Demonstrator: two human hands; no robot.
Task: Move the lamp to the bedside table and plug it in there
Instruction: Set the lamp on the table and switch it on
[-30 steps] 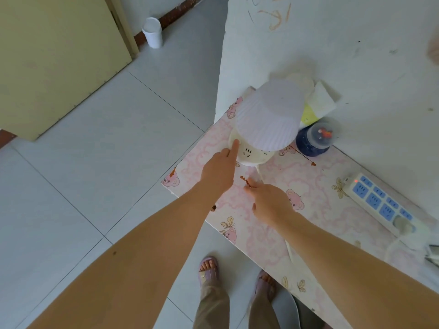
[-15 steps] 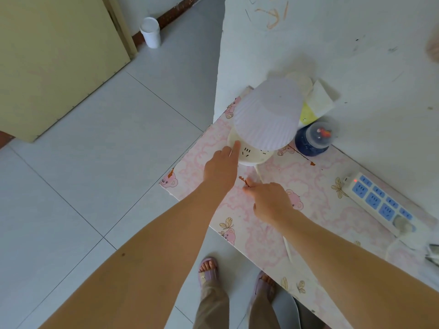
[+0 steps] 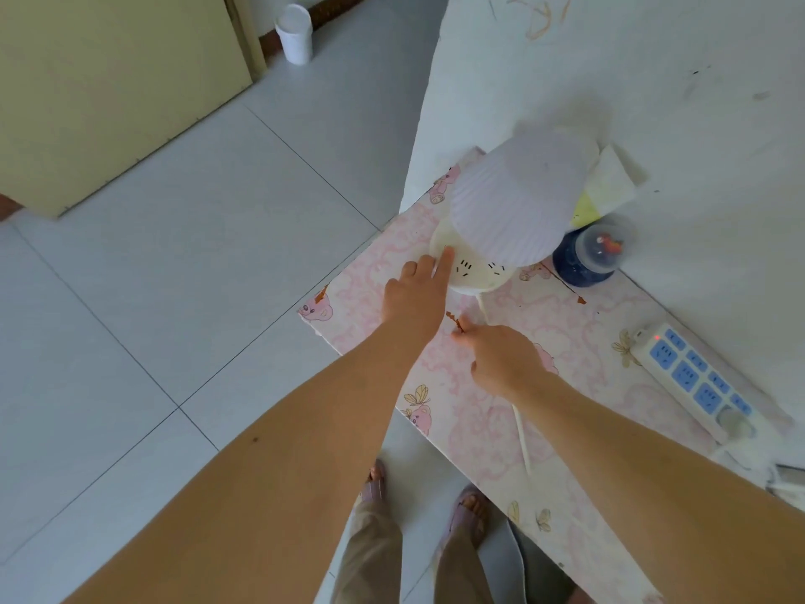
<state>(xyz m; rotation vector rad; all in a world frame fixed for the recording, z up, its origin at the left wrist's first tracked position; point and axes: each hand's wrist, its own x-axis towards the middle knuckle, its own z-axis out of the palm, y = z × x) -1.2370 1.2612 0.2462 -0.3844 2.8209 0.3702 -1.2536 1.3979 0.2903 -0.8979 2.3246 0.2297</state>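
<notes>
A small lamp (image 3: 516, 202) with a white pleated shade and a cream round base stands at the far left end of the pink-patterned bedside table (image 3: 579, 342), against the wall. My left hand (image 3: 414, 294) points with its index finger, whose tip touches the lamp base. My right hand (image 3: 501, 355) rests on the tabletop just in front of the lamp, fingers loosely curled, holding nothing I can see. The lamp's white cord (image 3: 520, 433) runs from the base under my right hand toward the table's near edge. A white power strip (image 3: 692, 381) with blue sockets and a red light lies at the right.
A dark blue jar (image 3: 586, 259) with a clear lid and a folded white and yellow paper (image 3: 603, 189) sit right of the lamp by the wall. A white cup (image 3: 296, 34) stands on the tiled floor beside a yellow door (image 3: 109, 89). My sandalled feet show below.
Almost nothing has moved. My left index fingertip stays on the lamp base and my right hand stays on the table; the view has shifted slightly.
</notes>
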